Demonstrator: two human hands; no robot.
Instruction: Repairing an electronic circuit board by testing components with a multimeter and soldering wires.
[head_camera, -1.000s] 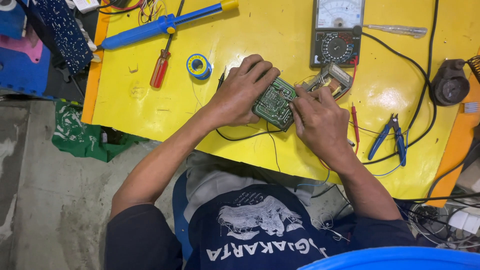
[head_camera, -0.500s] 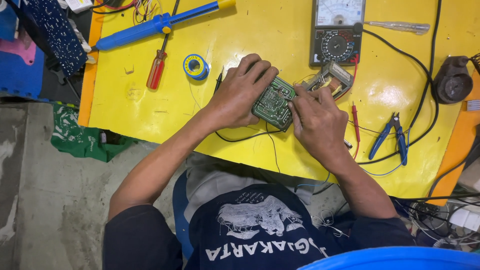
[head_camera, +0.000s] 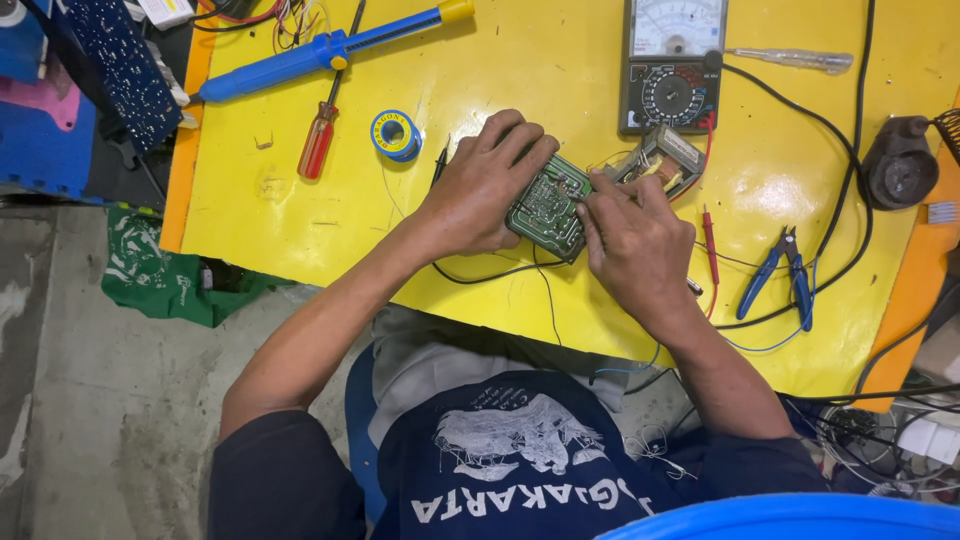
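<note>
Green circuit board on yellow desk, gripped between left hand and right hand; no containers seen.

The worktable had a glossy yellow top with orange edging; the floor below was bare grey concrete (stained, scuffed).

A: What are the hands doing?
B: Left hand is gripping the green circuit board from the side; right hand is pressing on its other edge.
A: Surroundings?
B: Yellow table. Analog multimeter is sitting above the board, solder spool and red screwdriver left, blue cutters right.
</note>
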